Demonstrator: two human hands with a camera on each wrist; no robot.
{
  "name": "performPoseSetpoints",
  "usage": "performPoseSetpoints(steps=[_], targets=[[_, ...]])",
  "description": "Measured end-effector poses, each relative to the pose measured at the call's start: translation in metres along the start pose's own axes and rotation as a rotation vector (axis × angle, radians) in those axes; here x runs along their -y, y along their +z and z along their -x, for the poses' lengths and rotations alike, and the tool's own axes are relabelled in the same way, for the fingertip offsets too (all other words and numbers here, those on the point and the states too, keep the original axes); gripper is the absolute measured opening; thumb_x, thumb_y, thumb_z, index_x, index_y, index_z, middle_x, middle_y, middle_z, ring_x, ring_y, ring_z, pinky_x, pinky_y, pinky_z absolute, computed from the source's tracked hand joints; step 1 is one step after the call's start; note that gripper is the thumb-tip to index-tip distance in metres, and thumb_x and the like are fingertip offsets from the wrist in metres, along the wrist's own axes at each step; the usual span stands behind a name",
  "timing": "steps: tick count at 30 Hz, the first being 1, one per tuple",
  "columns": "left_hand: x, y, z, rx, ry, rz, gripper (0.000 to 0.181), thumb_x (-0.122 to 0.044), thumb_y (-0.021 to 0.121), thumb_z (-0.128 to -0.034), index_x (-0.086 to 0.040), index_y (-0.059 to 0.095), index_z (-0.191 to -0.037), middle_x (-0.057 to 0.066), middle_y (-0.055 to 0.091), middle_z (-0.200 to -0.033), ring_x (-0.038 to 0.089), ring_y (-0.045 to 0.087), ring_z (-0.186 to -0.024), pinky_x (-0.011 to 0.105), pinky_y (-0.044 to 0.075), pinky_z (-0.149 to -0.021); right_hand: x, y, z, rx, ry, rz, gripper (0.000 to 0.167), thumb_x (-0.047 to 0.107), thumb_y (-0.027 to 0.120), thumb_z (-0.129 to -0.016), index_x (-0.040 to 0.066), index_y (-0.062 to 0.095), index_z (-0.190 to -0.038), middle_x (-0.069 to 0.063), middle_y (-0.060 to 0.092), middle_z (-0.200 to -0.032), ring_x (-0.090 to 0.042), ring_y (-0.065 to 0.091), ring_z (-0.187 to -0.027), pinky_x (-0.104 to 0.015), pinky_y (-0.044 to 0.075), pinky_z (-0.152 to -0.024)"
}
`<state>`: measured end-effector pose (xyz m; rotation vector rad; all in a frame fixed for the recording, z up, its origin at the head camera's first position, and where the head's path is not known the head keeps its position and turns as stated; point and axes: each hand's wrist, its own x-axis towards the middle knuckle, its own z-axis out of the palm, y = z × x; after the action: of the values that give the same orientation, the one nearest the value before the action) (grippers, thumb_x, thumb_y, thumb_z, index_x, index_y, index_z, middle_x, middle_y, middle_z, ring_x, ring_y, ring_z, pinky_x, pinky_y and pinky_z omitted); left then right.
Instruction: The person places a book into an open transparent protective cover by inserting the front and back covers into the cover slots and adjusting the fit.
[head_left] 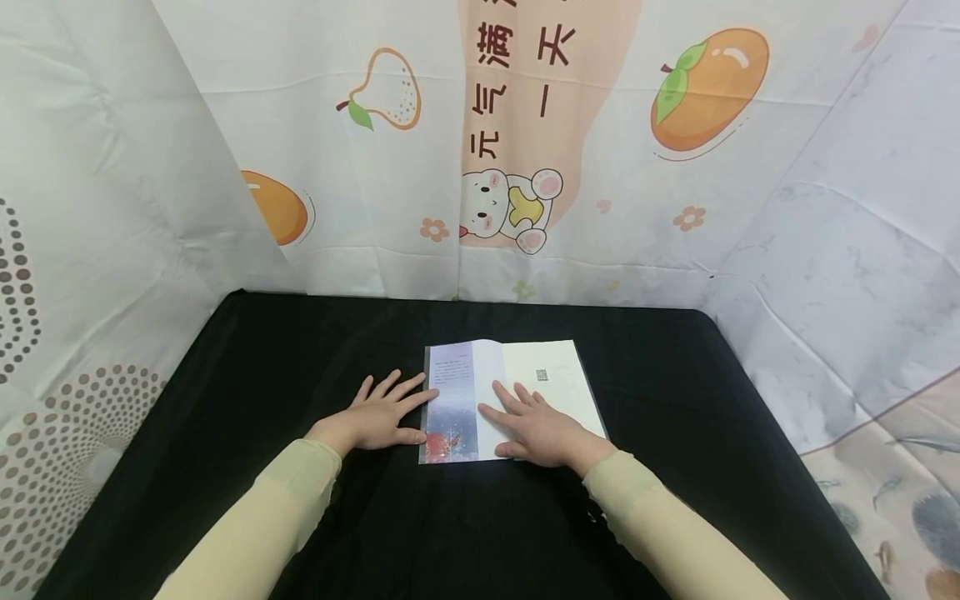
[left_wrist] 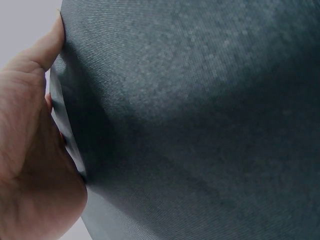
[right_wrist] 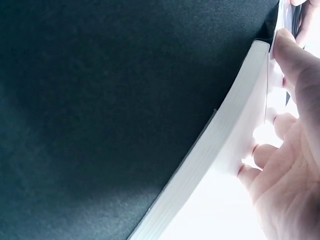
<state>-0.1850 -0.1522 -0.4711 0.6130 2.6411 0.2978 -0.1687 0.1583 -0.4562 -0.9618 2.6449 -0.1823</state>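
Note:
An open book (head_left: pixel 551 400) lies on the black cloth, its purple-blue cover flap (head_left: pixel 453 408) spread out to the left and a white page with a small printed code on the right. My left hand (head_left: pixel 381 414) has its fingers spread flat, fingertips touching the flap's left edge and the palm over the cloth. My right hand (head_left: pixel 543 429) lies with spread fingers across the white pages near the fold. In the right wrist view the thick page block (right_wrist: pixel 215 145) shows edge-on beside the right hand (right_wrist: pixel 295 150). The left wrist view holds mostly dark cloth beside the left hand (left_wrist: pixel 40 135).
The black cloth (head_left: pixel 465 533) covers the table, with its far edge behind the book. White printed curtains (head_left: pixel 405 183) with fruit and a cartoon bear hang behind it, and further sheets hang at both sides.

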Motion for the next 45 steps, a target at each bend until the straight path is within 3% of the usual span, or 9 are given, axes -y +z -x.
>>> performPoseSetpoints(steps=[17,25,31,35,39,45], targets=[[0.005,0.006,-0.005,0.001,-0.024,0.008,0.081,-0.073,0.052,-0.0928,-0.04,0.026,-0.162,-0.004,0.008,-0.173,0.038,-0.001,-0.158,0.069,-0.005,-0.12,-0.002,0.0,-0.002,-0.002,-0.015,-0.011,0.066,0.046,0.058,-0.103,0.025,0.035,-0.161,-0.012,0.011,-0.172,-0.044,0.014,-0.155,-0.059,0.02,-0.123],[0.001,0.0,-0.001,-0.01,-0.023,-0.012,0.081,-0.072,0.054,-0.0928,-0.037,0.028,-0.162,-0.002,0.011,-0.173,0.04,0.002,-0.157,0.07,-0.001,-0.119,-0.003,-0.002,-0.003,0.004,-0.009,-0.034,0.067,0.048,0.058,-0.102,0.028,0.034,-0.161,-0.009,0.009,-0.172,-0.042,0.012,-0.156,-0.059,0.018,-0.123],[-0.002,-0.002,-0.002,-0.028,-0.011,-0.004,0.081,-0.067,0.06,-0.0922,-0.033,0.032,-0.161,0.001,0.016,-0.172,0.043,0.007,-0.156,0.074,0.005,-0.117,-0.008,-0.003,-0.002,0.006,-0.014,-0.082,0.07,0.048,0.06,-0.101,0.028,0.032,-0.162,-0.006,0.009,-0.173,-0.041,0.013,-0.156,-0.057,0.019,-0.124],[-0.007,-0.003,-0.002,-0.039,-0.014,-0.03,0.08,-0.062,0.063,-0.0928,-0.032,0.033,-0.16,0.001,0.016,-0.171,0.043,0.009,-0.155,0.074,0.007,-0.117,-0.014,-0.003,0.001,0.002,-0.032,-0.144,0.074,0.045,0.064,-0.1,0.027,0.029,-0.163,-0.006,0.011,-0.173,-0.039,0.014,-0.156,-0.056,0.026,-0.122],[-0.015,-0.003,-0.001,-0.076,0.014,-0.069,0.074,-0.052,0.069,-0.0935,-0.026,0.04,-0.157,0.002,0.019,-0.17,0.042,0.013,-0.155,0.073,0.009,-0.118,-0.02,-0.004,0.008,-0.004,-0.051,-0.206,0.077,0.042,0.067,-0.098,0.025,0.028,-0.163,-0.007,0.015,-0.172,-0.035,0.015,-0.157,-0.055,0.031,-0.119],[-0.033,-0.005,-0.001,-0.115,0.122,-0.134,0.072,-0.03,0.073,-0.0942,-0.03,0.038,-0.157,0.0,0.024,-0.169,0.033,0.021,-0.155,0.068,0.015,-0.12,-0.032,-0.002,0.02,0.0,-0.076,-0.199,0.08,0.044,0.068,-0.098,0.022,0.028,-0.163,-0.011,0.017,-0.171,-0.038,0.013,-0.157,-0.058,0.02,-0.123]])
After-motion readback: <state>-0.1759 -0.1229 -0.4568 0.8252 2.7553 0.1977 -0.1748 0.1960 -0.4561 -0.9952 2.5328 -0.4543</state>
